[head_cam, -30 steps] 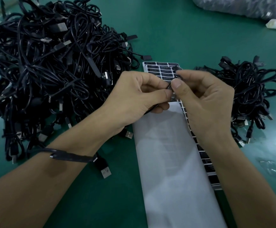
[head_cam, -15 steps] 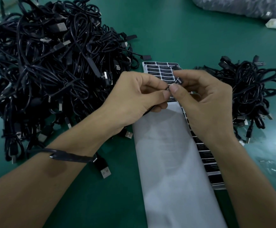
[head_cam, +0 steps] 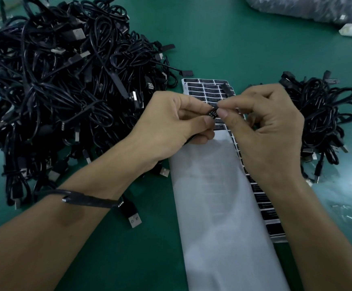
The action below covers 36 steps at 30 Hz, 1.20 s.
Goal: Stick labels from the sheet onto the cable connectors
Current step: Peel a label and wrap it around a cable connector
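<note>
A person's left hand and right hand meet fingertip to fingertip, thumbs and forefingers clamped on a cable connector and label, above the label sheet; large cable heap outside left knuckles, smaller heap outside right

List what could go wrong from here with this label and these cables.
1. The left hand and right hand pinch the label against the connector with fingertips covering it, so it may go on crooked or creased.
2. A cable lies over the left wrist; moving that hand could drag it and tug the big pile.
3. The right forearm lies over the label sheet; it might scuff or lift unused labels.
</note>
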Available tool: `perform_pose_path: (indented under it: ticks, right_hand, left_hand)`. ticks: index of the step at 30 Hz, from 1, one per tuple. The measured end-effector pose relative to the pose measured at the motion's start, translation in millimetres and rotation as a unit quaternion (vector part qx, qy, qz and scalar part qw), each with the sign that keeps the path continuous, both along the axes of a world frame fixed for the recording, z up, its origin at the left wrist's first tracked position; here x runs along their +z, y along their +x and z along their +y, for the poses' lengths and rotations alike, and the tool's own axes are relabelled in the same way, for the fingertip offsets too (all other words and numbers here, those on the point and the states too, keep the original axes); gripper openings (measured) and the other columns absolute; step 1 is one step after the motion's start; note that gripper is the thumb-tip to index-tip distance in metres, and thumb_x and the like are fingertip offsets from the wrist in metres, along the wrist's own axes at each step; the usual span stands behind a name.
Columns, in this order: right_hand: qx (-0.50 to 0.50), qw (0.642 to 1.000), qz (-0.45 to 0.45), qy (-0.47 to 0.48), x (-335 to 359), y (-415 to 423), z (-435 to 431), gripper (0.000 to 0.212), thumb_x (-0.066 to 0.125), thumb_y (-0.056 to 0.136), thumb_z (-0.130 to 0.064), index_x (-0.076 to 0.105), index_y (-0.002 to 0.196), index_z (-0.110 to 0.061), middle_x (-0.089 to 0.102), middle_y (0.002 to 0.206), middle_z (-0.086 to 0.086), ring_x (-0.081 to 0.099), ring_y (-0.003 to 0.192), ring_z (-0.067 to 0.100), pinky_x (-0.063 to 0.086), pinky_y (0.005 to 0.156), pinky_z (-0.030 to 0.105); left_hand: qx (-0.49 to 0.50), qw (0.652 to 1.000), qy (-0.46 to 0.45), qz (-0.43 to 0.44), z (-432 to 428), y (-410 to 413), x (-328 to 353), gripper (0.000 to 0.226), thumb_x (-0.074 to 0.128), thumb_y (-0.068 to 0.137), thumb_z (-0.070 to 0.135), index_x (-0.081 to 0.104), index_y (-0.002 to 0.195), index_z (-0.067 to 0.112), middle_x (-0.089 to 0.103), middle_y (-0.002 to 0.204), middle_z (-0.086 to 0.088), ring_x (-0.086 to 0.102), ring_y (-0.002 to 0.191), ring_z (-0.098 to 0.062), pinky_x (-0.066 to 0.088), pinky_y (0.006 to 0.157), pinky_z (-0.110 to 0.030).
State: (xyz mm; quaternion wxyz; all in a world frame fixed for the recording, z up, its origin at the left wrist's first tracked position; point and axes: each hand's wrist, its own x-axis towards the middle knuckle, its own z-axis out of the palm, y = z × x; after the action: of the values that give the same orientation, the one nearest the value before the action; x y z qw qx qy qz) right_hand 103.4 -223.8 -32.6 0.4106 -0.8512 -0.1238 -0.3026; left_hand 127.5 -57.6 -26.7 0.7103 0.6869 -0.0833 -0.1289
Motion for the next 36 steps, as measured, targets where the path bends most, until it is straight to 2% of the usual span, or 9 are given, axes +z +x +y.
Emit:
perform_pose_path:
  ticks: [3, 7, 11, 13, 18, 20, 23, 29, 36]
  right_hand:
    - [0.028, 1.0, 0.0, 0.002, 0.8, -0.7, 2.5, 0.021, 0.072, 0.089, -0.01, 0.069, 0.094, -0.03, 0.062, 0.092, -0.01, 0.057, 0.085, -0.003, 0.039, 0.072, 0.007]
    - [0.051, 0.997, 0.013, 0.06, 2.0, 0.0, 4.9, 0.026, 0.068, 0.091, -0.008, 0.066, 0.094, -0.033, 0.066, 0.086, -0.021, 0.062, 0.079, -0.001, 0.045, 0.071, 0.014]
    - [0.058, 0.99, 0.042, 0.118, 2.4, 0.9, 3.0, 0.031, 0.068, 0.091, -0.006, 0.068, 0.1, -0.036, 0.068, 0.078, -0.017, 0.063, 0.075, 0.001, 0.048, 0.073, 0.018]
    - [0.06, 0.988, 0.054, 0.132, 2.4, 1.8, 2.1, 0.031, 0.067, 0.09, -0.004, 0.069, 0.097, -0.034, 0.068, 0.077, -0.015, 0.062, 0.074, 0.001, 0.048, 0.072, 0.018]
    - [0.055, 0.984, 0.071, 0.155, 3.8, 2.1, 2.5, 0.027, 0.069, 0.088, -0.004, 0.068, 0.089, -0.031, 0.07, 0.093, 0.002, 0.063, 0.08, 0.006, 0.05, 0.075, 0.02]
    - [0.059, 0.981, 0.074, 0.17, 4.7, 2.3, 3.1, 0.025, 0.071, 0.088, -0.006, 0.068, 0.09, -0.03, 0.071, 0.092, -0.003, 0.063, 0.079, 0.004, 0.05, 0.073, 0.017]
    - [0.061, 0.979, 0.077, 0.178, 6.0, 2.6, 4.2, 0.028, 0.069, 0.088, -0.002, 0.068, 0.089, -0.03, 0.07, 0.083, -0.017, 0.065, 0.079, 0.0, 0.05, 0.074, 0.016]
    - [0.051, 0.981, 0.094, 0.159, 5.7, 2.0, 3.6, 0.024, 0.071, 0.087, -0.008, 0.068, 0.089, -0.031, 0.071, 0.09, -0.01, 0.066, 0.082, 0.003, 0.051, 0.076, 0.018]
    - [0.055, 0.982, 0.088, 0.157, 6.9, 1.3, 4.4, 0.028, 0.068, 0.089, -0.004, 0.065, 0.087, -0.032, 0.066, 0.073, -0.016, 0.061, 0.071, 0.001, 0.048, 0.067, 0.016]
  left_hand:
    - [0.006, 1.0, -0.011, -0.001, 0.8, -1.0, 0.1, 0.017, 0.069, 0.09, -0.003, 0.068, 0.107, 0.0, 0.075, 0.078, -0.019, 0.073, 0.066, -0.018, 0.059, 0.062, -0.023]
    - [0.003, 1.0, -0.022, -0.015, 2.2, -2.3, 0.9, 0.023, 0.069, 0.09, -0.007, 0.061, 0.108, 0.003, 0.073, 0.076, -0.025, 0.071, 0.061, -0.02, 0.058, 0.061, -0.025]
    - [0.005, 1.0, -0.027, -0.01, 1.2, -2.2, 0.4, 0.023, 0.071, 0.087, -0.008, 0.061, 0.099, 0.008, 0.073, 0.072, -0.02, 0.073, 0.064, -0.022, 0.061, 0.062, -0.028]
    - [0.005, 0.999, -0.031, -0.003, 1.2, -1.9, 0.8, 0.022, 0.072, 0.087, -0.007, 0.061, 0.1, 0.007, 0.073, 0.074, -0.022, 0.073, 0.064, -0.021, 0.059, 0.061, -0.025]
    - [0.011, 0.999, -0.04, 0.007, 0.7, -0.5, -0.3, 0.019, 0.069, 0.089, -0.006, 0.063, 0.1, 0.009, 0.074, 0.076, -0.02, 0.074, 0.066, -0.02, 0.058, 0.06, -0.022]
    - [0.012, 0.999, -0.04, 0.007, 0.7, 0.1, -0.8, 0.019, 0.068, 0.09, -0.006, 0.063, 0.101, 0.008, 0.075, 0.077, -0.02, 0.074, 0.067, -0.02, 0.059, 0.061, -0.023]
    - [0.013, 0.999, -0.041, 0.012, 0.7, 0.3, -0.8, 0.019, 0.069, 0.089, -0.007, 0.064, 0.101, 0.007, 0.075, 0.079, -0.02, 0.074, 0.067, -0.021, 0.059, 0.061, -0.023]
    - [0.012, 0.999, -0.04, 0.015, 1.2, -0.5, -0.3, 0.018, 0.069, 0.089, -0.006, 0.065, 0.101, 0.007, 0.075, 0.08, -0.021, 0.074, 0.068, -0.02, 0.06, 0.063, -0.024]
    - [0.01, 1.0, -0.026, 0.01, 1.8, -1.1, 0.3, 0.018, 0.07, 0.088, -0.006, 0.066, 0.1, 0.007, 0.076, 0.079, -0.017, 0.074, 0.069, -0.018, 0.06, 0.064, -0.023]
